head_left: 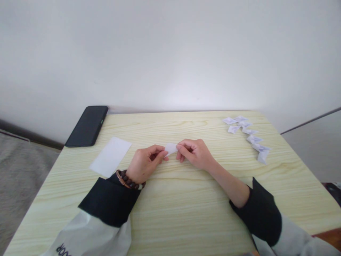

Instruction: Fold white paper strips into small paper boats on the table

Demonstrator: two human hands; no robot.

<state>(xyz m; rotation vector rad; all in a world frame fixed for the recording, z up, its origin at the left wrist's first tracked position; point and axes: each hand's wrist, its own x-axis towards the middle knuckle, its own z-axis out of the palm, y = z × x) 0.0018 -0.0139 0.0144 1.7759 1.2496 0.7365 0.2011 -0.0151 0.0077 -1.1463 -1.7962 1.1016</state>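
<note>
Wall (170,64): plain and pale, rising behind the far edge of the wood-grain tabletop (170,213) in the head view.
Small white paper (171,149): between my hands, near the middle of the tabletop; whether it touches the wood I cannot tell.
Left hand (146,163): thumb and fingers pinch the paper's left end; beaded bracelets (130,180) circle the wrist.
Right hand (195,153): pinches the opposite end, thumb toward me, fingers curled in.
Folded paper pieces (249,131): several, pointed, lying in a loose chain at the far right, some touching; I judge these finished.
Flat white paper (111,156): beside my left forearm, with no fold that I can see, so I take it as not yet worked; one sheet or a stack, I cannot tell.
Piece in hand: partway along, I judge, as it lacks the points of those at right.
Dark phone (87,126): at the far left corner, apart from the paper.
</note>
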